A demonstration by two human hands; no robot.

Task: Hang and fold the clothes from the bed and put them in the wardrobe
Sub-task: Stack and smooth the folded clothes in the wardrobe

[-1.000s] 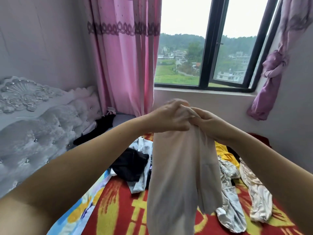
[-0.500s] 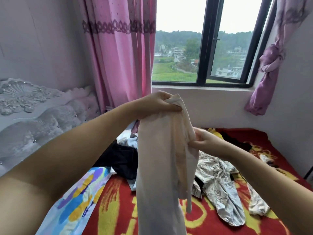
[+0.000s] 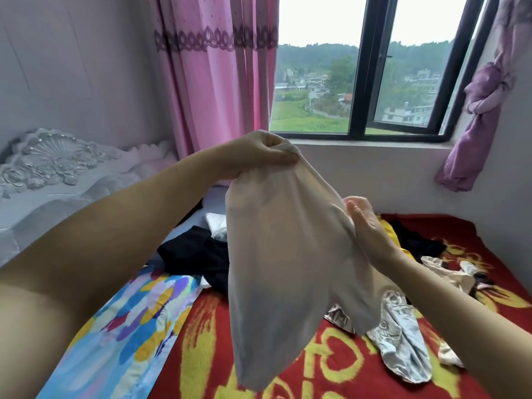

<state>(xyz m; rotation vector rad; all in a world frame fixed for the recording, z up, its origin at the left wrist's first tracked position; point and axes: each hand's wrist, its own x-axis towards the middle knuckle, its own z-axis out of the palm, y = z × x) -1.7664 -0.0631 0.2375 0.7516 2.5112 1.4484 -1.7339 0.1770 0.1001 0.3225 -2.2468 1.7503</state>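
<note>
A sheer beige garment point(image 3: 282, 254) hangs in the air over the bed point(image 3: 325, 367). My left hand point(image 3: 259, 155) grips its bunched top edge, raised at window-sill height. Lower and to the right, my right hand point(image 3: 364, 226) pinches the garment's right edge and pulls it out sideways, so the cloth is spread between both hands. On the red and yellow blanket lie more clothes: a black garment point(image 3: 195, 254), a white piece point(image 3: 216, 223), a yellow garment point(image 3: 388, 234), a silver patterned garment point(image 3: 403, 344) and a pale satin piece point(image 3: 449, 279).
A colourful sheet point(image 3: 129, 326) covers the bed's left side. A padded silver headboard point(image 3: 49, 168) stands at the left. A pink curtain point(image 3: 216, 82) hangs beside the window point(image 3: 357, 82), and a knotted purple curtain point(image 3: 478, 110) hangs on the right wall.
My hands, together at the garment's top a second ago, have parted. The right hand slid down and right along the edge, spreading the cloth wider. The view tilted down a little.
</note>
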